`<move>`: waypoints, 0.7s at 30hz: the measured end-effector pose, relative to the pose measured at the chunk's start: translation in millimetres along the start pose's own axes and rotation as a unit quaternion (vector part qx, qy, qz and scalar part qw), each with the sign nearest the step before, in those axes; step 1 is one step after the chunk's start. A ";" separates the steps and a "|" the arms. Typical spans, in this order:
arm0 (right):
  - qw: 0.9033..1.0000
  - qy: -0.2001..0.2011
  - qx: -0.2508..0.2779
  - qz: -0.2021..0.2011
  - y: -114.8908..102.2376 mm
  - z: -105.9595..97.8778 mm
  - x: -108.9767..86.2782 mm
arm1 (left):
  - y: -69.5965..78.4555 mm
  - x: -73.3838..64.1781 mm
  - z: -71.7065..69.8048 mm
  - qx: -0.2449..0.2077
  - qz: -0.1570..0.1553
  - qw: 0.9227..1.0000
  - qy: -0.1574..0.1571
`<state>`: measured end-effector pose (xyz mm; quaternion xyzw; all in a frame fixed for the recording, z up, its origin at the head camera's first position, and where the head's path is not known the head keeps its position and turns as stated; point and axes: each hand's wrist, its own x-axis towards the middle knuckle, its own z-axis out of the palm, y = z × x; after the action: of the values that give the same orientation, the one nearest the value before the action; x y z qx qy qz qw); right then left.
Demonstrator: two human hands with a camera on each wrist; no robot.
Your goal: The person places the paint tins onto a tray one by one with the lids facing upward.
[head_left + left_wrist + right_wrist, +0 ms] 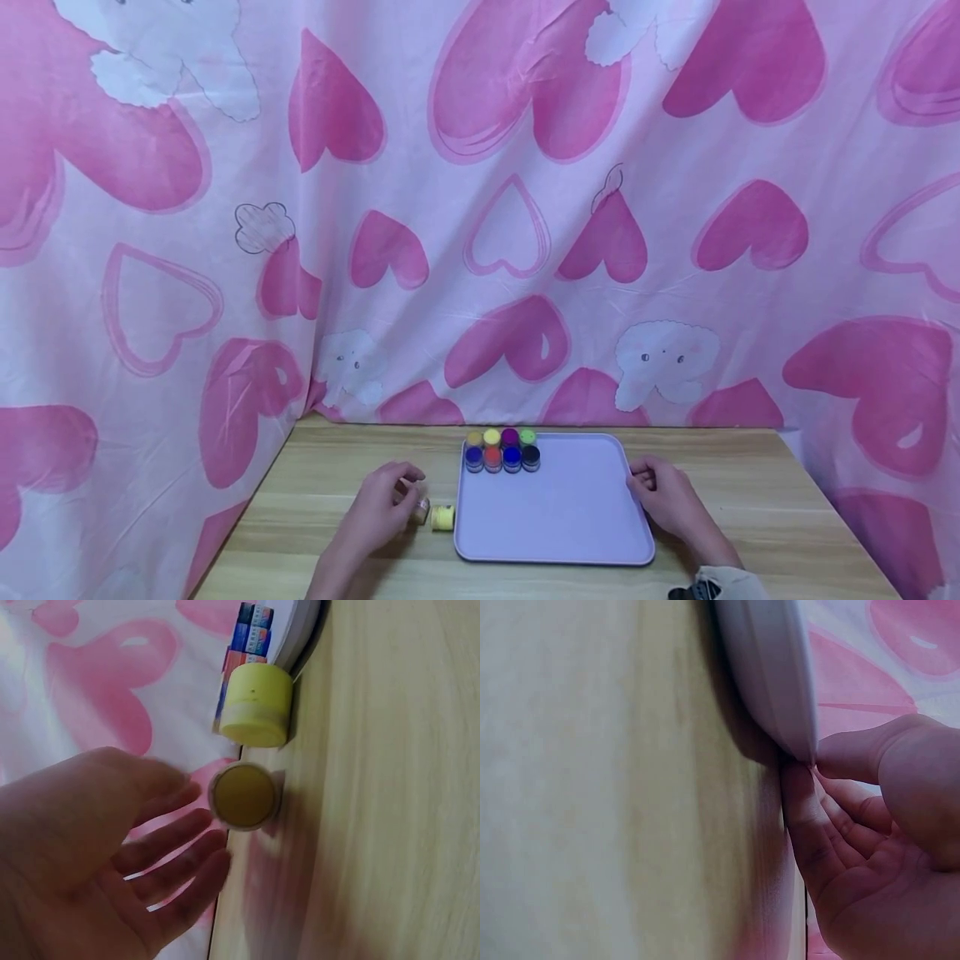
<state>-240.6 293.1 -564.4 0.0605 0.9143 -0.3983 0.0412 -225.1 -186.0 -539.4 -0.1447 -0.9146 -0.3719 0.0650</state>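
My left hand (384, 507) is beside a small jar (422, 510) left of the tray. In the left wrist view, the brownish-yellow end of this jar (244, 796) faces the camera. The fingers are loosely bent near it, not wrapped round it; whether the fingertips touch it I cannot tell. A yellow jar (442, 518) lies between that jar and the tray. At the right edge of the pale lilac tray (555, 517), my right hand (666, 493) pinches the rim. In the right wrist view, the thumb (851, 756) is against the rim (776, 682), with a finger below.
Several small jars with coloured lids (512, 457) stand in two rows at the tray's back left corner. The tray lies on a wooden table (750, 500). A pink heart-patterned cloth (510, 333) hangs behind and along the left side.
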 end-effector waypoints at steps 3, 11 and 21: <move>1.000 0.000 0.000 0.002 0.1 0.0 0.0 | -1.9 -3.4 -3.7 -0.016 0.003 0.999 -0.030; 1.000 0.003 -0.002 0.004 -0.8 -0.7 -0.7 | -4.7 -8.3 -5.7 -0.033 -0.016 0.997 -0.073; 1.000 0.001 -0.005 0.005 -2.9 -0.4 -1.0 | -5.0 -11.7 -8.5 -0.043 0.001 0.993 -0.112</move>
<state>-240.1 291.4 -561.9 0.0655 0.9159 -0.3937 0.0423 -215.5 -197.8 -539.3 -0.1891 -0.8990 -0.3926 -0.0440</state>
